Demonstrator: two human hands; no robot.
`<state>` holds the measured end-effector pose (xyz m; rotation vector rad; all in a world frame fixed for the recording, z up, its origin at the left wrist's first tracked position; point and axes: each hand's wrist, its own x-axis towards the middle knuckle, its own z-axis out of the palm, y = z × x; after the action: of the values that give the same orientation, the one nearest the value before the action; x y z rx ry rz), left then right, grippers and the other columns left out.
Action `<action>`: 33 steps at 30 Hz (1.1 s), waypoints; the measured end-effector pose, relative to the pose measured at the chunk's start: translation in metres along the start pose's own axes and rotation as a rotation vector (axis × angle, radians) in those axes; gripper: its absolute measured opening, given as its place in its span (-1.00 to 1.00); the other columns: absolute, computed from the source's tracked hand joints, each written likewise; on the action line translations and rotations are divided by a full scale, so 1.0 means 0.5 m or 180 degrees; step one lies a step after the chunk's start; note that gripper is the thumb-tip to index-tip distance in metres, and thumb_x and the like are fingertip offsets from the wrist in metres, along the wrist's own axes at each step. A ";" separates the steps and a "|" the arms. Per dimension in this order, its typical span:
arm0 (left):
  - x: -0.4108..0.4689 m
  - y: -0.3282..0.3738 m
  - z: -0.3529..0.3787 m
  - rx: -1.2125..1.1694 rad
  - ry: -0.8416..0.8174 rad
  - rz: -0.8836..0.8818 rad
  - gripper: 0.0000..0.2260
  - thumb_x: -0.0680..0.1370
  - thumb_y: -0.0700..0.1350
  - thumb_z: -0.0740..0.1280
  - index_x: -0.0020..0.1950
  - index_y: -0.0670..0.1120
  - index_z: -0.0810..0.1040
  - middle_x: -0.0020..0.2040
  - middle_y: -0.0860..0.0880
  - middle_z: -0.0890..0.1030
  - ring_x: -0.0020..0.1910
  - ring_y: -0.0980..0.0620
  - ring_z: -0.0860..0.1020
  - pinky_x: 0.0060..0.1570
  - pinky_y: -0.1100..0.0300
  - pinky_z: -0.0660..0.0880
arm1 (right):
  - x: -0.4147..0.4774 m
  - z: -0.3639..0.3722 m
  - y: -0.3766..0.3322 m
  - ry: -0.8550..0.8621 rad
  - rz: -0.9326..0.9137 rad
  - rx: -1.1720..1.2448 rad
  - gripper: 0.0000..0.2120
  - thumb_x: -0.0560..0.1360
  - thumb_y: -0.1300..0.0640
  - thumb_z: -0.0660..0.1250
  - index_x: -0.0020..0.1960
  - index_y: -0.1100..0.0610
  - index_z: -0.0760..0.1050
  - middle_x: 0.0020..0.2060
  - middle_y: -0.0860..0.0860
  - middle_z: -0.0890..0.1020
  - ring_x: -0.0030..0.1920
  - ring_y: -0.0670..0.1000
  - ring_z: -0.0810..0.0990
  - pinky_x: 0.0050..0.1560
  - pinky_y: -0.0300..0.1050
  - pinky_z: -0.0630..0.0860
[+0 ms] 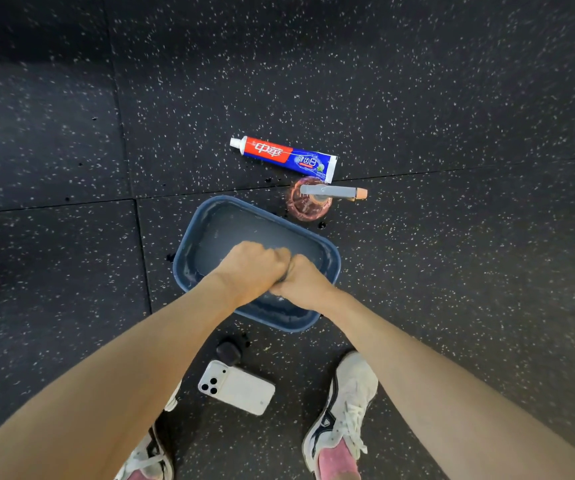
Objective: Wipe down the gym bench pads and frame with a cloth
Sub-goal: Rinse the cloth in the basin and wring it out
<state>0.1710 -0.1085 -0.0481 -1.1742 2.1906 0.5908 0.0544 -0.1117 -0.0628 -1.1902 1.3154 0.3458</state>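
A blue rectangular basin with water in it stands on the black speckled floor. Above it my left hand and my right hand are clenched tight against each other. A dark cloth shows only as a sliver between the two fists, and both hands grip it. The gym bench is not in view.
A red and blue toothpaste tube lies beyond the basin. A pink spray bottle stands at the basin's far right corner. A white phone and a small black object lie near my white sneakers.
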 end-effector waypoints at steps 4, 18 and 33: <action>0.008 -0.027 -0.011 0.0218 0.0777 0.0505 -0.84 0.44 -0.24 0.36 -0.01 -0.20 0.47 -0.19 -0.09 0.63 -0.26 -0.09 0.63 -0.32 0.16 0.40 | -0.010 -0.023 -0.013 -0.0361 0.0466 0.0888 -0.63 0.45 0.41 0.30 -0.39 0.12 0.24 -0.65 -0.06 0.19 -0.65 -0.11 0.13 -0.58 -0.30 0.05; 0.001 -0.041 0.001 -0.0049 0.0520 0.0294 -0.74 0.52 -0.18 0.32 0.19 -0.14 0.42 -0.04 -0.06 0.61 -0.11 -0.08 0.61 -0.26 0.14 0.36 | -0.025 -0.047 -0.049 -0.0683 0.0566 0.0132 -0.67 0.47 0.15 0.41 -0.38 0.10 0.34 -0.59 -0.03 0.32 -0.61 -0.09 0.24 -0.53 -0.22 0.21; -0.026 -0.075 0.022 -0.5709 -0.2654 -0.1961 -0.84 0.53 -0.22 0.32 -0.23 -0.10 0.42 -0.57 0.10 0.21 -0.65 0.18 0.15 -0.67 0.36 0.09 | -0.078 0.029 0.013 0.1172 -0.0367 -0.1838 -0.46 0.44 0.40 0.30 0.38 0.14 0.34 0.26 0.09 0.48 0.23 0.12 0.46 0.19 -0.05 0.41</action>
<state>0.2120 -0.1134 -0.0515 -1.6368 0.1166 2.2921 0.0456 -0.0811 -0.0350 -1.8757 1.5026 0.4551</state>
